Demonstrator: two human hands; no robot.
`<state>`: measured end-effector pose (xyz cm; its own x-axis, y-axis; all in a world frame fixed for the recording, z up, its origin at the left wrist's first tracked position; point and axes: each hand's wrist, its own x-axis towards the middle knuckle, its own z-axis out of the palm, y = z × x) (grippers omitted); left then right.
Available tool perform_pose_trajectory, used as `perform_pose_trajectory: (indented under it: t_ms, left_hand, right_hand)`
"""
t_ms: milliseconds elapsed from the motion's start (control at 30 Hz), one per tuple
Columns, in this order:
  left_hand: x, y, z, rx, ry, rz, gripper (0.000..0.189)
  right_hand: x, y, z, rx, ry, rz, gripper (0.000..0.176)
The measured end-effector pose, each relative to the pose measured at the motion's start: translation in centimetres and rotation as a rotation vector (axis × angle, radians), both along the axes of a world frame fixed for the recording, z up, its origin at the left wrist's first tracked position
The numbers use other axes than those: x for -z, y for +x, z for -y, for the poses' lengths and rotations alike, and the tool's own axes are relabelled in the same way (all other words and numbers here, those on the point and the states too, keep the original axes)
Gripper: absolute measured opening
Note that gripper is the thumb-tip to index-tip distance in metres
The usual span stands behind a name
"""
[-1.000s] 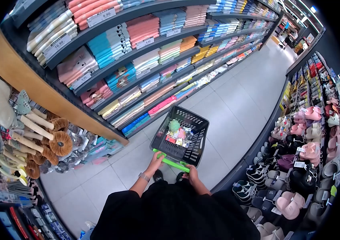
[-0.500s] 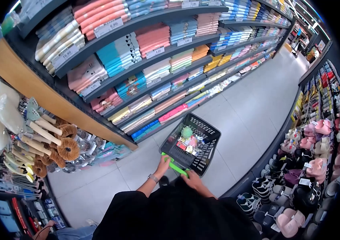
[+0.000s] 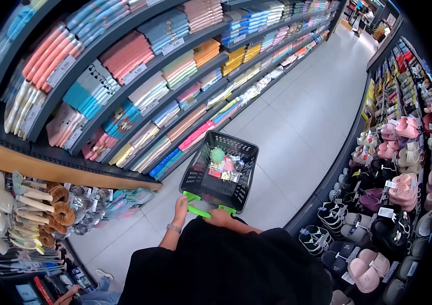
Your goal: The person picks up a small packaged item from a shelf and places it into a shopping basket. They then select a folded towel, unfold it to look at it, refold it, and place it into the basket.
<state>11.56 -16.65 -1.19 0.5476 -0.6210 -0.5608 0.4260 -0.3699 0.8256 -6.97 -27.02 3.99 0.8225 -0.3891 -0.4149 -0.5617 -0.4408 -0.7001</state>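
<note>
A black plastic shopping cart [image 3: 202,152] with a bright green handle [image 3: 198,211] stands on the pale tiled floor in front of me. My left hand [image 3: 180,206] grips the left end of the handle; a watch sits on that wrist. My right hand [image 3: 219,217] is closed over the handle's right part. Inside the cart lie several small packaged items, among them a round green one [image 3: 218,154].
Long shelves of folded towels [image 3: 124,56] with price tags run along the left. Brushes and sponges hang at lower left [image 3: 48,203]. Racks of slippers and sandals [image 3: 394,183] line the right. The aisle floor [image 3: 307,117] stretches ahead. Someone's hand shows at the bottom left [image 3: 68,294].
The view has tilted and swung, and the cart with both hands sits slightly further left in the frame. Both hands stay on the handle.
</note>
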Motion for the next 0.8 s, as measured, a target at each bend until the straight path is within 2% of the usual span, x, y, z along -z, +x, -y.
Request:
perform_pose_trajectory:
  t_ms: [433, 533, 633, 700, 733, 767, 800]
  left_hand:
    - [-0.9, 0.6, 0.8, 0.016, -0.021, -0.068, 0.026]
    - [-0.8, 0.8, 0.7, 0.045, -0.013, -0.062, 0.027]
    - [-0.8, 0.8, 0.6, 0.036, -0.005, -0.117, 0.028]
    - [-0.9, 0.9, 0.3, 0.034, 0.002, -0.133, 0.028]
    - [-0.8, 0.9, 0.3, 0.051, 0.001, -0.095, 0.029]
    - [-0.6, 0.8, 0.4, 0.071, -0.001, -0.058, 0.029]
    - [-0.6, 0.7, 0.5, 0.069, 0.003, -0.064, 0.029]
  right_hand:
    - [-0.4, 0.2, 0.4, 0.053, 0.135, -0.097, 0.055]
    - [-1.1, 0.5, 1.3, -0.011, 0.249, -0.167, 0.062]
    - [-0.1, 0.4, 2.4, 0.211, 0.394, 0.069, 0.057]
    - [1.5, 0.2, 4.4, 0.244, 0.305, -0.008, 0.048]
    - [3.2, -0.1, 5.5, 0.232, 0.205, -0.014, 0.036]
    - [4.9, -0.6, 6.1, 0.233, 0.212, -0.020, 0.036]
    - [6.1, -1.0, 7.0, 0.302, 0.071, -0.016, 0.033]
